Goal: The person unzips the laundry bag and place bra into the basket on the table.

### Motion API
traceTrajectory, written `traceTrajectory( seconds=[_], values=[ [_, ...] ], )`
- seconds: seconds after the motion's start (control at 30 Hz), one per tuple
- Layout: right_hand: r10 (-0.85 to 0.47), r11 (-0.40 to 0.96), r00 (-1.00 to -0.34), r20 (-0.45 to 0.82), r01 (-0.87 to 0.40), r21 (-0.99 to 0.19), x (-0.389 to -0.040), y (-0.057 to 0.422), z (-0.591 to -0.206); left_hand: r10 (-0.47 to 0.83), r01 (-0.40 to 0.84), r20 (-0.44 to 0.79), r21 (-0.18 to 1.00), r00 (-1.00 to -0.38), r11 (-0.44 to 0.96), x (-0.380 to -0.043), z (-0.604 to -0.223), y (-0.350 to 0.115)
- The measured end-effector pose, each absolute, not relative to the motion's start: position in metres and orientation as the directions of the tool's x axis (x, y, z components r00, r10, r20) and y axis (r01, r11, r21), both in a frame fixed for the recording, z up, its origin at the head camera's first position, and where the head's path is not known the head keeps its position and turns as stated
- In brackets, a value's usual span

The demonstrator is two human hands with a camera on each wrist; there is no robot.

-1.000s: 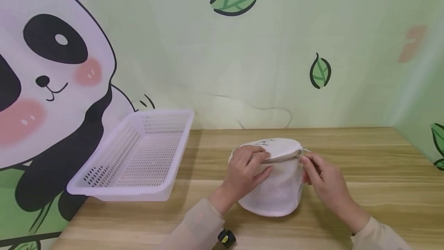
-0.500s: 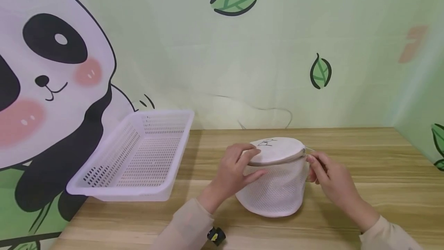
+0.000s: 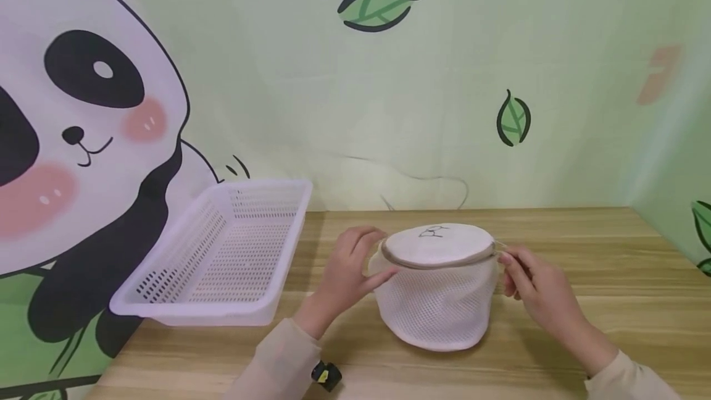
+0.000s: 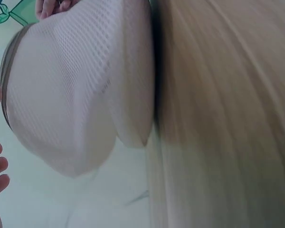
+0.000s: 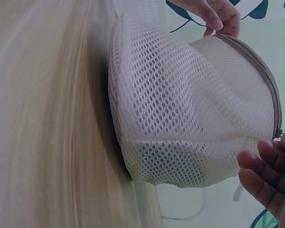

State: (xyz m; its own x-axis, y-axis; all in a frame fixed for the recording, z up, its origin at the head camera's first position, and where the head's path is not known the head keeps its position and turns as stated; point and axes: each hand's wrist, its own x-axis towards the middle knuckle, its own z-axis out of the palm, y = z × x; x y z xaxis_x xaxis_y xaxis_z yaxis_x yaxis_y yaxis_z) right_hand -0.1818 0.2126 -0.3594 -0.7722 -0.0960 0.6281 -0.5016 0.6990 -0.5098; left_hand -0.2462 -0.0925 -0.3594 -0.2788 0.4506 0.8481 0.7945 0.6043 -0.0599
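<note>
A white mesh zip bag [image 3: 439, 301], round and drum-shaped, stands upright on the wooden table [image 3: 600, 252]; its flat lid with a small dark mark faces up and the grey zip runs round the rim. My left hand [image 3: 371, 258] grips the bag's left rim, fingers over the top and thumb on the side. My right hand [image 3: 508, 264] pinches the zip end at the right rim. The right wrist view shows the bag [image 5: 190, 118] side-on, with my right fingertips [image 5: 263, 175] by the zip end. In the left wrist view the bag [image 4: 80, 90] fills the frame.
A white perforated plastic basket [image 3: 166, 312] sits at the table's left end, tilted against the panda wall and holding nothing. A small black and yellow device [image 3: 328, 375] shows at my left sleeve. Bare wood lies right of and behind the bag.
The bag has been set more upright, with its lid levelled. My left hand slid left from the lid's front to the left rim. My right hand stayed at the zip end.
</note>
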Motion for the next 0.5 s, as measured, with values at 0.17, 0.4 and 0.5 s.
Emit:
traceTrajectory(
  seconds=[0.17, 0.4, 0.5],
  values=[
    [-0.092, 0.702, -0.782, 0.616, -0.49, -0.517, -0.181, 0.213, -0.36, 0.417, 0.769, 0.836, 0.008, -0.356, 0.639, -0.249, -0.367, -0.101],
    [-0.086, 0.706, -0.786, 0.612, -0.481, -0.519, -0.181, 0.213, -0.357, 0.395, 0.746, 0.768, 0.157, -0.504, 0.647, -0.252, -0.374, -0.106],
    [-0.087, 0.707, -0.785, 0.613, -0.482, -0.517, -0.181, 0.213, -0.356, 0.369, 0.719, 0.708, 0.281, -0.602, 0.635, -0.252, -0.378, -0.106]
  ],
)
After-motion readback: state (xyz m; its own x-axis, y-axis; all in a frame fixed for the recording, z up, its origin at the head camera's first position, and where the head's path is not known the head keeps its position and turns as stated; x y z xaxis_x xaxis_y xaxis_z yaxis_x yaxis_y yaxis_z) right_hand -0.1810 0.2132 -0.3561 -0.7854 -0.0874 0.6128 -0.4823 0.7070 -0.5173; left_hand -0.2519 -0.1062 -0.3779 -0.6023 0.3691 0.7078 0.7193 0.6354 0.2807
